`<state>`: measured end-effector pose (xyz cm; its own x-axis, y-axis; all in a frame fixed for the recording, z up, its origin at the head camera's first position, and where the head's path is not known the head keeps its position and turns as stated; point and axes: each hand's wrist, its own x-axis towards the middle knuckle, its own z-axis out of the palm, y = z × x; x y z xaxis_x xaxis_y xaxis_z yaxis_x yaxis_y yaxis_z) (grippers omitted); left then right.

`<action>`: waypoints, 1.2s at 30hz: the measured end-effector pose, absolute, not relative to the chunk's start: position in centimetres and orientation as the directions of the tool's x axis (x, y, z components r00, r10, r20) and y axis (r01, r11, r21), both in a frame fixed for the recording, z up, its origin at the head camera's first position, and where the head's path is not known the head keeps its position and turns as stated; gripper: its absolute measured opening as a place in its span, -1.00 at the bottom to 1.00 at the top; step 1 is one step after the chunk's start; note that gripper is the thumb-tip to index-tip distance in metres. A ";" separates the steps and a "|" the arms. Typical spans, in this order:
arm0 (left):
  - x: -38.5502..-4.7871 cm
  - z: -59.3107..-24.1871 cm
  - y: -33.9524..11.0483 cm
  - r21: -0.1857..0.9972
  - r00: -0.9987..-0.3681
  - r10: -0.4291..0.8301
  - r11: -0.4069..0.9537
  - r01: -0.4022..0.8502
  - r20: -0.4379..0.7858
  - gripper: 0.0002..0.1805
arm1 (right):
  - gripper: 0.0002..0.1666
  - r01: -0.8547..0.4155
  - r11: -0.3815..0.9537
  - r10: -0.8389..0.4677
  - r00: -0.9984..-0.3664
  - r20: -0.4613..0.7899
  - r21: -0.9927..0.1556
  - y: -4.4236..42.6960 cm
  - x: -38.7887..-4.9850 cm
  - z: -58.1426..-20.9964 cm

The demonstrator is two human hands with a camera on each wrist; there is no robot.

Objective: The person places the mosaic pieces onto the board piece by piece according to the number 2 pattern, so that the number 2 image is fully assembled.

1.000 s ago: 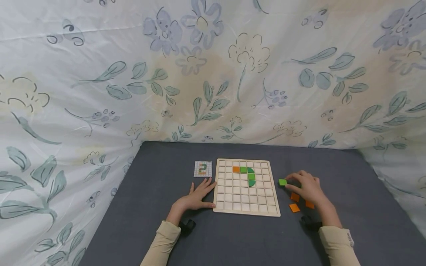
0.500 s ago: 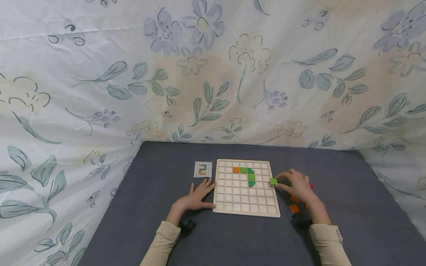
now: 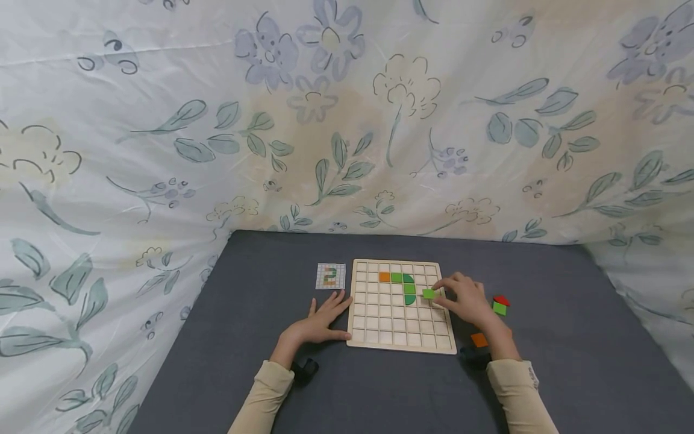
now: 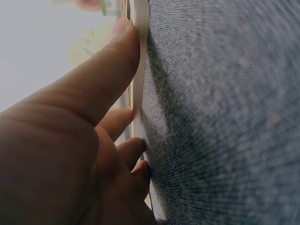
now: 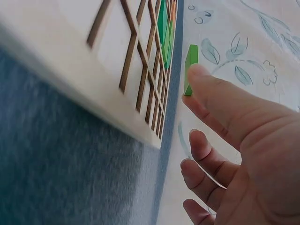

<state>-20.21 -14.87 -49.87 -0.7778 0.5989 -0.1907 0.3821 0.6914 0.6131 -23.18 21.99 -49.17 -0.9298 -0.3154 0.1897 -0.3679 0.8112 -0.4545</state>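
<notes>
Right hand (image 3: 466, 298) pinching green tile (image 3: 428, 294), now bringing it in past right edge of board (image 3: 385, 334), holding it above, just right of frame's centre; tile nearing laid pieces (image 3: 409, 289), not yet sitting among them; left hand (image 3: 320, 322) spreading fingers wide, touching board's left edge

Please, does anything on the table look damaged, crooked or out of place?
Nothing looks damaged; the pieces on the wooden board sit within its cells. The loose tiles beside it lie askew, but that seems hardly odd.
</notes>
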 end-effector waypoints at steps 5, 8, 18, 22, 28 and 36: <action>-20.2 -49.8 -14.9 0.612 -0.775 0.601 0.692 0.382 -0.195 -0.10 | -0.73 -0.384 0.788 -0.326 -0.923 0.203 -0.481 21.1 -23.2 -49.2; -20.2 -49.8 -14.9 0.616 -0.774 0.603 0.689 0.383 -0.193 -0.11 | -0.73 -0.385 0.790 -0.329 -0.923 0.200 -0.477 20.5 -23.3 -49.2; -20.4 -50.0 -15.0 0.616 -0.773 0.605 0.687 0.386 -0.190 -0.11 | -0.71 -0.366 0.777 -0.313 -0.931 0.190 -0.513 18.8 -23.7 -49.5; -20.4 -50.1 -15.0 0.611 -0.774 0.604 0.690 0.387 -0.192 -0.11 | -0.70 -0.370 0.771 -0.313 -0.929 0.197 -0.518 18.0 -23.5 -49.2; -20.4 -50.1 -15.0 0.611 -0.774 0.603 0.691 0.385 -0.194 -0.10 | -0.71 -0.369 0.787 -0.315 -0.930 0.192 -0.494 17.1 -23.5 -49.1; -20.4 -50.1 -14.9 0.607 -0.778 0.597 0.697 0.382 -0.196 -0.10 | -0.73 -0.337 0.794 -0.295 -0.941 0.164 -0.506 16.2 -23.6 -49.2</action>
